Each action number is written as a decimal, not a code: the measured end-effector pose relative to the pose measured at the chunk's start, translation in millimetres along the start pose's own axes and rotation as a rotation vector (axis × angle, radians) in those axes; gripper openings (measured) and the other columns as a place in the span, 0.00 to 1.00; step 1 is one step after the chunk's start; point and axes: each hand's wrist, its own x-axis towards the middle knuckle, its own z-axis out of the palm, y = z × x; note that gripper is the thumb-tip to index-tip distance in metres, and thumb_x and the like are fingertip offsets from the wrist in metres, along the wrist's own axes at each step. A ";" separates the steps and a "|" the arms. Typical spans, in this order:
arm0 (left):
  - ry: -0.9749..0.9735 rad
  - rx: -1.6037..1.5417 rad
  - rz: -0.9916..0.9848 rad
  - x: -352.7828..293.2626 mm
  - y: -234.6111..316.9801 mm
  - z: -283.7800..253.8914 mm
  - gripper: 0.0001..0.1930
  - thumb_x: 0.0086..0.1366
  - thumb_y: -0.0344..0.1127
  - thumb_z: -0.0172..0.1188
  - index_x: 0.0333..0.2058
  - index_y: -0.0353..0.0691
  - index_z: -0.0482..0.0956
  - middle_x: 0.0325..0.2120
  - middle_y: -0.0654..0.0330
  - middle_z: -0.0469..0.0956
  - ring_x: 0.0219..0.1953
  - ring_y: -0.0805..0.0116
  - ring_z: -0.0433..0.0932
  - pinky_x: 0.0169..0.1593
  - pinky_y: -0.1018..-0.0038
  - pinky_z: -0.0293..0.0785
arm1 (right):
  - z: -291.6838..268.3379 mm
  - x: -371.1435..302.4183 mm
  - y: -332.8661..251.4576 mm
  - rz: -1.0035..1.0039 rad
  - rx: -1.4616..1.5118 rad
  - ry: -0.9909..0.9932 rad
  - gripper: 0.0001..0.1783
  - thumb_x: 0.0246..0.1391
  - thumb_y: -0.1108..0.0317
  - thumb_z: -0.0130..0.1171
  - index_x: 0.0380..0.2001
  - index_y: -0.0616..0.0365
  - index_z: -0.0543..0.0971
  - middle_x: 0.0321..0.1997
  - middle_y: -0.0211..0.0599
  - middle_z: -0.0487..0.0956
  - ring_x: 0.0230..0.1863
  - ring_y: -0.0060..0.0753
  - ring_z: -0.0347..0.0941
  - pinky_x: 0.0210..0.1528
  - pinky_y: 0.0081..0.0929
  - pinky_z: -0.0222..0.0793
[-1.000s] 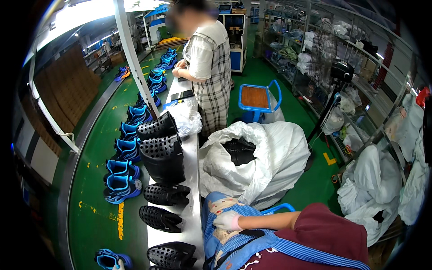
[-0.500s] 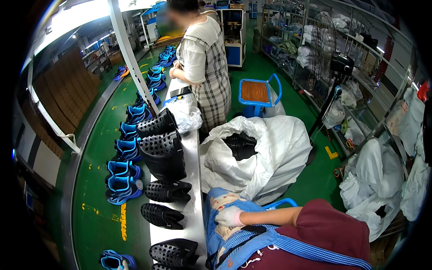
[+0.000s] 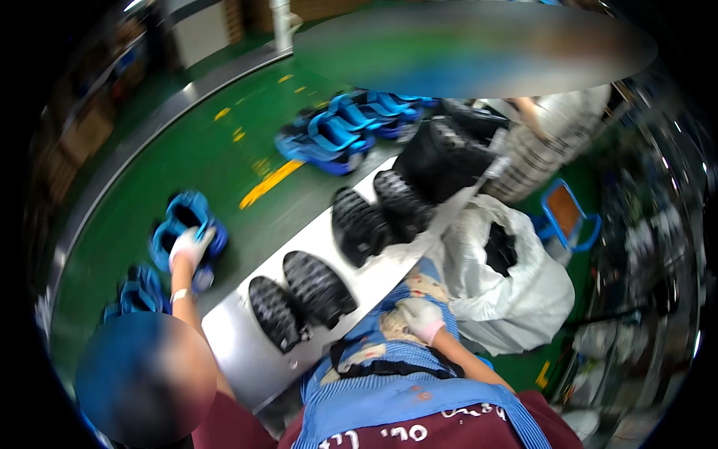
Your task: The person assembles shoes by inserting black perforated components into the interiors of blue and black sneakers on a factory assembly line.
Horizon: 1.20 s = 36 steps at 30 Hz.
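Note:
My left hand (image 3: 191, 245), in a white glove, reaches far left over the green belt (image 3: 247, 161) and grips a blue shoe (image 3: 173, 218) lying there. My right hand (image 3: 421, 317), also gloved, rests on the patterned cloth and blue striped apron (image 3: 389, 374) at my lap, with nothing in it. Between my hands runs a white table (image 3: 239, 337) carrying pairs of black shoes (image 3: 303, 293), sole side up.
More black shoes (image 3: 383, 211) and a black pile (image 3: 449, 153) lie farther along the table. Blue shoes (image 3: 348, 129) sit on the belt, others (image 3: 138, 293) near my left arm. A white sack (image 3: 523, 299) of black shoes, a blue stool (image 3: 570, 217) and a co-worker (image 3: 542, 138) are on the right.
The view has swung left and down toward the belt. My left hand has come into view and reached out onto a blue shoe. My right hand stays at my lap.

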 end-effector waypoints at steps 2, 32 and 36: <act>-0.046 0.040 -0.070 -4.3 2.8 -6.0 0.33 0.61 0.66 0.54 0.44 0.39 0.81 0.43 0.43 0.80 0.47 0.45 0.78 0.51 0.58 0.73 | -10.3 0.7 -23.9 0.053 0.097 0.031 0.10 0.59 0.65 0.56 0.37 0.54 0.84 0.38 0.44 0.83 0.42 0.47 0.79 0.47 0.37 0.74; 0.043 -0.073 -0.108 -1.2 -4.2 10.6 0.30 0.62 0.61 0.59 0.47 0.36 0.78 0.37 0.42 0.80 0.40 0.41 0.77 0.46 0.58 0.72 | -197.5 182.7 -102.0 -0.312 -0.413 0.212 0.19 0.47 0.64 0.66 0.43 0.56 0.80 0.43 0.42 0.80 0.46 0.45 0.75 0.51 0.38 0.71; 0.215 -0.139 0.029 12.4 -98.2 37.2 0.28 0.63 0.55 0.62 0.46 0.31 0.78 0.42 0.41 0.79 0.41 0.46 0.78 0.48 0.60 0.70 | -192.8 204.0 -80.9 -0.332 -0.316 -0.037 0.25 0.42 0.58 0.70 0.44 0.56 0.77 0.47 0.41 0.78 0.49 0.47 0.72 0.53 0.38 0.71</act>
